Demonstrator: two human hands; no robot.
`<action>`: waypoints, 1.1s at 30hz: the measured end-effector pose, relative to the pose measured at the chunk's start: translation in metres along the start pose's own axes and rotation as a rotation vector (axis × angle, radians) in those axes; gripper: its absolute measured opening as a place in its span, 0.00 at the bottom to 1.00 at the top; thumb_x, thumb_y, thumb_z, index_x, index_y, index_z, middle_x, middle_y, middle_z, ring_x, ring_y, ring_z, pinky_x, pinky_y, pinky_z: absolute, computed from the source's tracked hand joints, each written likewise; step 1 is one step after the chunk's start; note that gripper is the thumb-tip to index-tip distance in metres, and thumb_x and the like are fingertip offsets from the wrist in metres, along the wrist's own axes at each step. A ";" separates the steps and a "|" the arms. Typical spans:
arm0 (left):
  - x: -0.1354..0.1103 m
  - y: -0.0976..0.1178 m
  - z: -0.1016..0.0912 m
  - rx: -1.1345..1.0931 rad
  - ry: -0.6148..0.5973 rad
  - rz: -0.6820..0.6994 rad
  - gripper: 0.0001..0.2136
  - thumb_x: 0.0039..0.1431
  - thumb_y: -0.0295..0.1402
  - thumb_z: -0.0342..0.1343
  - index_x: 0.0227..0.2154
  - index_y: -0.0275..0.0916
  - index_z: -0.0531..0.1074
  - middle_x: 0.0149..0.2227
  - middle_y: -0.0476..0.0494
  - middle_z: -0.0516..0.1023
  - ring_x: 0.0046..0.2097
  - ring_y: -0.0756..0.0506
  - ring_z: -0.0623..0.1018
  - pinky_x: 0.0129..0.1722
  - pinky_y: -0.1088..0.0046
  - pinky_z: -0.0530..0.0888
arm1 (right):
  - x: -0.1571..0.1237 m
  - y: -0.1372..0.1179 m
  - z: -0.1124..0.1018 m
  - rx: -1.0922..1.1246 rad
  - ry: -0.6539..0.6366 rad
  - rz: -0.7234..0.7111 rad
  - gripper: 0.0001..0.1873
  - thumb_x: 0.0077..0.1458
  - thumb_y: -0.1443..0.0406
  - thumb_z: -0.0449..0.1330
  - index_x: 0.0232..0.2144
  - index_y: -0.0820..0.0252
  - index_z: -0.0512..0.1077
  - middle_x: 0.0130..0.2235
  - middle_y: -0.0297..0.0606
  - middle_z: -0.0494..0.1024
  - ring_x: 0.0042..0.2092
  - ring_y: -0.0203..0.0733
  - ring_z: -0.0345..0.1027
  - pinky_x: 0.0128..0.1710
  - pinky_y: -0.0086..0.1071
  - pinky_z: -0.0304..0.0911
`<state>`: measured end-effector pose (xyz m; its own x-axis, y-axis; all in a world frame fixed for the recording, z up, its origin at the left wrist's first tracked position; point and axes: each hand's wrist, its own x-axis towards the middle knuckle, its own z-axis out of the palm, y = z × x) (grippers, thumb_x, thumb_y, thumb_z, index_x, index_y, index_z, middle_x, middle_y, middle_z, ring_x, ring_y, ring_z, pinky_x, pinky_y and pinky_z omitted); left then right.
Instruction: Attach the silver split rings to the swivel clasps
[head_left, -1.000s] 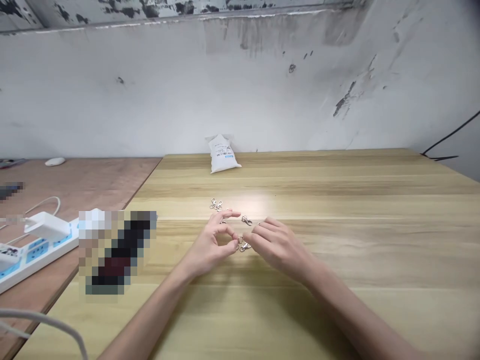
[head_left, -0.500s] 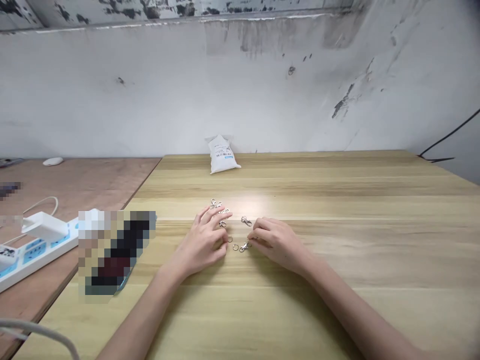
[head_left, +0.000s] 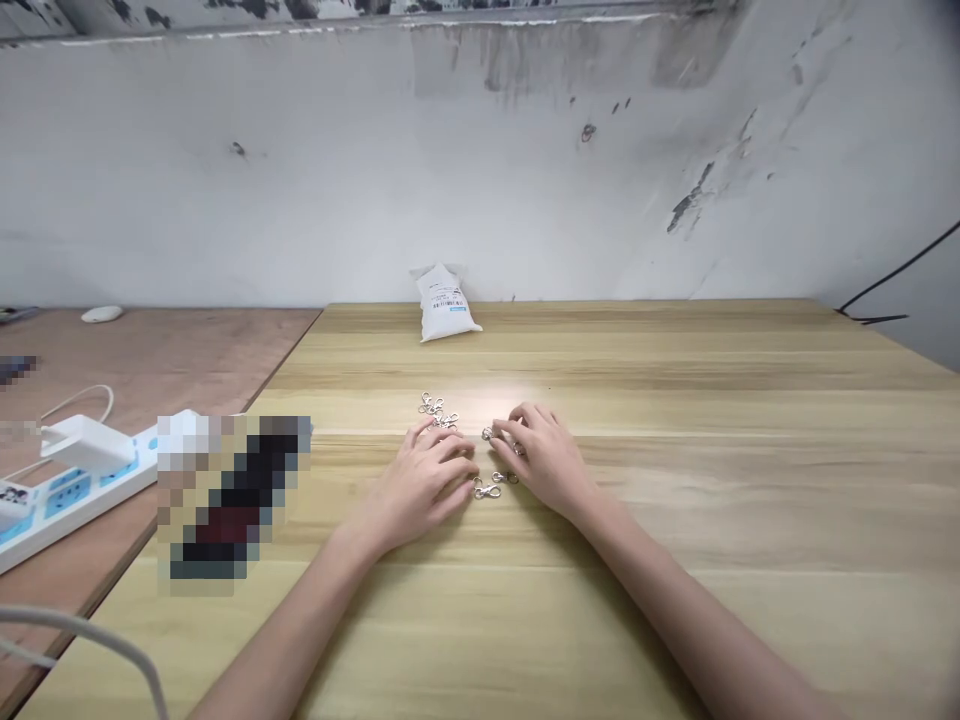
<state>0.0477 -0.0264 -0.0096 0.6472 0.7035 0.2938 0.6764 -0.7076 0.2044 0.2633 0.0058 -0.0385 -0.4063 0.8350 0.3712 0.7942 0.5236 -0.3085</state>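
Observation:
Small silver lobster clasps with rings lie on the wooden table. My left hand (head_left: 429, 482) rests palm down with its fingers bent and apart; its thumb tip is beside the ring of one clasp (head_left: 489, 491). My right hand (head_left: 546, 458) has thumb and index finger around another clasp (head_left: 487, 433), whose ring end shows at the fingertips. More metal shows under these fingers, partly hidden. A small metal piece (head_left: 504, 478) lies just below the right hand. Beyond my left fingertips is a cluster of several clasps (head_left: 444, 419).
A white plastic pouch (head_left: 446, 305) with a printed label stands at the back by the wall. To the left are a blurred-out phone-like object (head_left: 236, 500) and a white power strip (head_left: 90, 490) with a plug and cables. A grey cable (head_left: 90, 625) curves at the lower left.
My right hand has moved up to the upper clasp, uncovering a metal piece below it. My left hand has shifted slightly right, toward the lower clasp. The view has tilted slightly.

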 end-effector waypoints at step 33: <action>0.028 -0.003 0.024 0.012 0.154 -0.081 0.07 0.63 0.27 0.52 0.31 0.41 0.74 0.39 0.47 0.78 0.42 0.45 0.75 0.60 0.52 0.61 | -0.001 -0.008 0.004 0.192 -0.039 -0.009 0.03 0.54 0.70 0.58 0.31 0.58 0.72 0.31 0.33 0.73 0.36 0.39 0.68 0.46 0.37 0.55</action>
<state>0.0716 -0.0031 -0.0243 0.5295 0.7391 0.4164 0.7288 -0.6475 0.2226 0.2556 0.0013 -0.0398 -0.4328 0.8342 0.3418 0.6911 0.5505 -0.4684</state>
